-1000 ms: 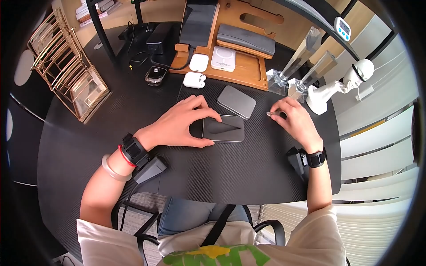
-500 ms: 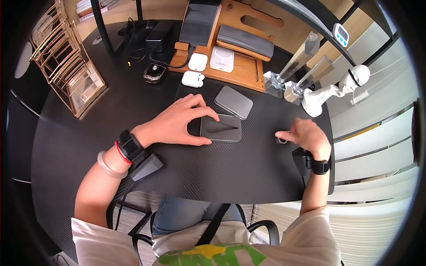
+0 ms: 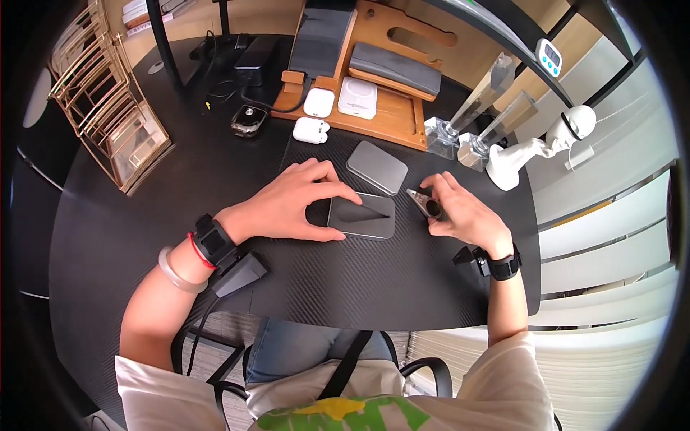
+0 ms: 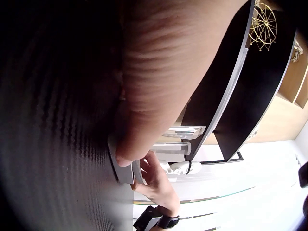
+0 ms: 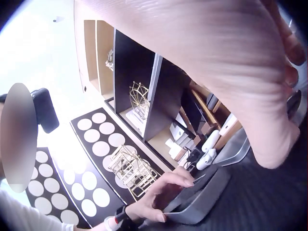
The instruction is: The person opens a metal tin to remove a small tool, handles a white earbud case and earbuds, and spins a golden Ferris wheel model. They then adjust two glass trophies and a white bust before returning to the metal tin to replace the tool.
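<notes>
My left hand point(image 3: 284, 205) holds a shallow grey metal tin point(image 3: 382, 225) by its edges, fingertips at the far side and thumb at the near side. A dark lining with a long, pointed hollow fills the tin. To the right, my right hand point(image 3: 471, 219) pinches a small teardrop-shaped object point(image 3: 419, 202), its tapered tip directed up and left and a round dark opening at its wide end; its kind cannot be made out. A matching grey lid point(image 3: 379, 169) lies just behind the tin. From the right wrist view, the tin point(image 5: 204, 204) appears beside the left fingers.
At the back, a wooden organizer point(image 3: 402, 131) carries a phone and a white charger point(image 3: 358, 98). A white earbud case point(image 3: 310, 131) lies before it. Clear trophies point(image 3: 474, 151) and a white figurine point(image 3: 507, 167) stand back right, a gold wire rack point(image 3: 140, 151) at left.
My right hand moved right and rotated, then came back left toward the tin, now showing more of the teardrop-shaped object. The left hand keeps its grip on the tin.
</notes>
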The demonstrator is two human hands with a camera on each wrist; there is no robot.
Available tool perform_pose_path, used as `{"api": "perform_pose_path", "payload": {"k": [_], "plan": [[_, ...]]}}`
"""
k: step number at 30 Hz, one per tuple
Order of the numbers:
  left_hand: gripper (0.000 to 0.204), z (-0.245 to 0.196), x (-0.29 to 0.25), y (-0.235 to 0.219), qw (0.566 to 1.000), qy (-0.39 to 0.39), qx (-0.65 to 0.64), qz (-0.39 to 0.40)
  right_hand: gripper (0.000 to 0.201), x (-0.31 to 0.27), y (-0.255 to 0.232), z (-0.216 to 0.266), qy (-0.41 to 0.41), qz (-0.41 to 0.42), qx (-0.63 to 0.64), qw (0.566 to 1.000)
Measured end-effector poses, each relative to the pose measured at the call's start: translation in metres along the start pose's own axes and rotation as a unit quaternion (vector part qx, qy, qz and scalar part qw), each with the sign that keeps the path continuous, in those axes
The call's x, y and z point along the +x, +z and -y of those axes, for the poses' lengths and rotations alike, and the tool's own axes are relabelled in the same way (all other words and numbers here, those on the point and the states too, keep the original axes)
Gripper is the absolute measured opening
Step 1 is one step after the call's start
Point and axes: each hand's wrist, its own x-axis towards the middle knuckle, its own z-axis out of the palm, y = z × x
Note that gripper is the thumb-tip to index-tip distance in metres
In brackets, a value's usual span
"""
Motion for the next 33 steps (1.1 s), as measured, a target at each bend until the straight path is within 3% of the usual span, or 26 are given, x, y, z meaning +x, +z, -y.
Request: {"api": "perform_pose_path", "payload": {"k": [7, 12, 14, 17, 19, 23, 27, 33], "plan": [[0.055, 0.002, 0.001, 0.001, 1.000, 0.003, 0.001, 0.007, 0.041, 0.009, -0.002, -0.008, -0.022, 0.075, 0.082, 0.994], [0.080, -0.006, 0.003, -0.004, 0.999, -0.040, 0.021, 0.024, 0.039, 0.007, -0.004, -0.010, -0.024, 0.066, 0.082, 0.994], [0.085, -0.003, 0.003, -0.002, 0.999, -0.031, 0.011, 0.013, 0.038, 0.006, -0.004, -0.010, -0.003, 0.062, 0.085, 0.994], [0.091, 0.000, 0.002, 0.000, 1.000, -0.022, 0.004, 0.007, 0.035, 0.004, -0.005, -0.011, -0.036, 0.045, 0.145, 0.988], [0.092, 0.001, 0.002, 0.000, 1.000, -0.025, 0.007, 0.009, 0.029, 0.005, -0.005, -0.003, -0.050, 0.017, 0.397, 0.916], [0.091, 0.003, 0.002, 0.003, 1.000, -0.015, -0.002, -0.009, 0.025, 0.003, 0.001, 0.017, -0.129, 0.021, 0.496, 0.859], [0.090, 0.004, 0.002, 0.004, 1.000, -0.012, -0.006, -0.012, 0.023, 0.009, 0.018, 0.019, -0.139, 0.006, 0.370, 0.919], [0.082, 0.006, 0.001, 0.004, 1.000, -0.013, 0.010, -0.009, 0.019, 0.006, 0.010, 0.032, -0.136, -0.047, 0.284, 0.948]]}}
